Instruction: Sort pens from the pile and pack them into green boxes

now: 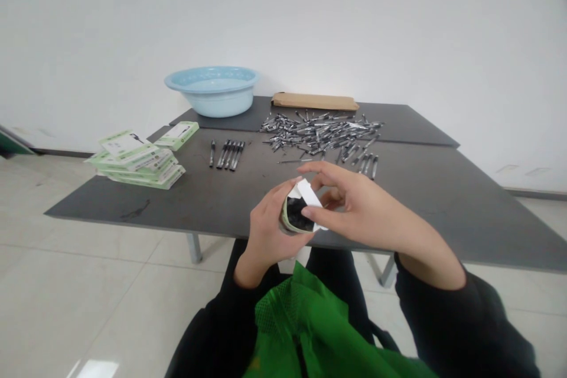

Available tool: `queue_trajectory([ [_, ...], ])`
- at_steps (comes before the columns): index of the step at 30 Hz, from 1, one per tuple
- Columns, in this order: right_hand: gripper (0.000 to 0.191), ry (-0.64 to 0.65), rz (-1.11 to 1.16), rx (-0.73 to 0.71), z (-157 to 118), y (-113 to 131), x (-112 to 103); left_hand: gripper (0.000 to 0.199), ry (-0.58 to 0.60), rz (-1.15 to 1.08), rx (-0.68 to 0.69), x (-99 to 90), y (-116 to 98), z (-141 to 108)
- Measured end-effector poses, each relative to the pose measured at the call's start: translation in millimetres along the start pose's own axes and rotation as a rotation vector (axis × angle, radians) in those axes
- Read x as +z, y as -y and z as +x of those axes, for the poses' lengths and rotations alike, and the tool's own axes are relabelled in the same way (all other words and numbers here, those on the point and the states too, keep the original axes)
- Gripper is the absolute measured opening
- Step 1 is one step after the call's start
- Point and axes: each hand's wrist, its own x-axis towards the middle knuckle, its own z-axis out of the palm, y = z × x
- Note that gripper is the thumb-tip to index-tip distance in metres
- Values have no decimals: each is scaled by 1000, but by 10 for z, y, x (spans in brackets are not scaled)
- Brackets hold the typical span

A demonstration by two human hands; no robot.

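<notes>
My left hand [266,227] is wrapped round a small pen box [287,225], light green outside, above the table's front edge. The box's open end faces up toward me, with dark pen ends [297,215] packed inside. From the right, my right hand [361,204] holds the white end flap [309,194], its thumb at the opening and its index finger reaching over the top. Beyond the hands lies a loose heap of black and clear pens [321,133]. Several more pens [230,155] lie in a row to the left of the heap.
Flat green-and-white pen boxes [137,159] are stacked at the left, with another box [178,134] behind them. A light blue basin [217,94] stands at the back left. Near the wall lies a brown cardboard piece [314,101]. The dark grey table [443,207] ends just before my lap.
</notes>
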Motion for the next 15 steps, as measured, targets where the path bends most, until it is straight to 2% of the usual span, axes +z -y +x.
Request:
queue_trajectory([
  [5, 52, -40, 10, 35, -8, 7, -24, 72, -73, -34, 1, 16, -5, -28],
  [10, 41, 72, 126, 51, 87, -264, 51, 77, -76, -38, -38, 51, 15, -61],
  [15, 39, 90, -16, -94, 119, -416, 177, 77, -108, -93, -43, 63, 23, -36],
])
